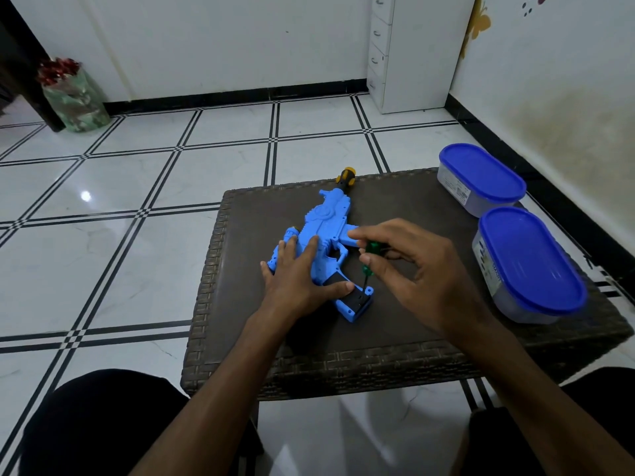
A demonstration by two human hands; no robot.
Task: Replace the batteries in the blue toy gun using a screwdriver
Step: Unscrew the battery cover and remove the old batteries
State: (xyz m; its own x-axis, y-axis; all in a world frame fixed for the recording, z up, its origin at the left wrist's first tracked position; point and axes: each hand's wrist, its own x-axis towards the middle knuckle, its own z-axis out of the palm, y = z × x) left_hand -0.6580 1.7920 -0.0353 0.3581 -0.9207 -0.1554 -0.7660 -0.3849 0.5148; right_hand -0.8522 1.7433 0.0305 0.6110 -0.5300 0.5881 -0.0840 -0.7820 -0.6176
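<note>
Blue plastic toy gun point(324, 231) lies flat at the centre of the frame on a dark woven wicker table point(240, 338). Left hand point(297, 273) presses it down, fingers straight. Right hand point(409, 266) pinches a green-handled screwdriver point(367, 261), its tip seemingly at the grip's black base. Two blue-lidded plastic tubs point(529, 255) sit right.

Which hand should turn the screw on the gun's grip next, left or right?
Right. The right hand already pinches the green screwdriver, tip down at the grip's base, while the left hand presses the blue toy gun flat.
</note>
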